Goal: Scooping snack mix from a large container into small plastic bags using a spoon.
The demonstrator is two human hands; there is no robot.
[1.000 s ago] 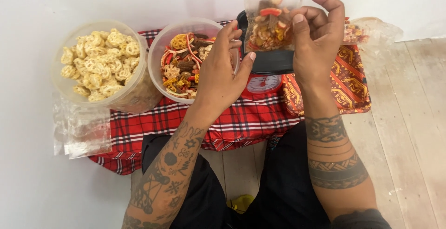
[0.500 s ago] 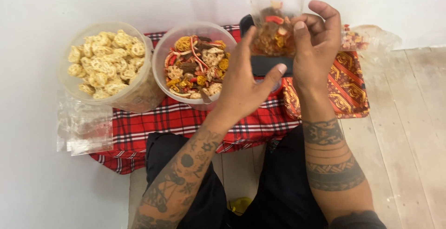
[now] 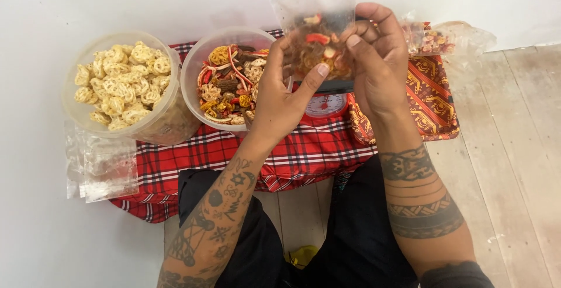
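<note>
White wall up top, pale wooden floorboards (image 3: 514, 147) on the right, and a red plaid cloth (image 3: 304, 153) spread out across the middle, that's the setup. Both hands are up over the cloth holding a small clear plastic bag (image 3: 310, 7) part-filled with mixed snack pieces, red, orange and brown bits. Right hand (image 3: 377, 60) has its fingers curled and pinched onto the bag's right side, thumb pressing into the filled part. Left hand (image 3: 280, 98) cups the bag from the left and below, fingers (image 3: 292, 45) wrapped against it and thumb (image 3: 312, 80) stretched out under the bottom edge. So both are clamped on the bag, not loose.

Just under the fingers sits a little red kitchen scale (image 3: 324, 105) with a round dial, its black tray mostly hidden behind the hands. Right beside the left fingers is a round clear tub of mixed snacks (image 3: 225, 83), same colourful stuff as in the bag. Further left, touching it, a bigger clear tub of pale yellow flower-shaped crackers (image 3: 120, 83). Below that one, a stack of empty clear bags (image 3: 102, 168) lies on the cloth edge. Off past the right fingers there's an orange patterned cloth (image 3: 432, 98) with another filled bag (image 3: 435, 36) on it.
</note>
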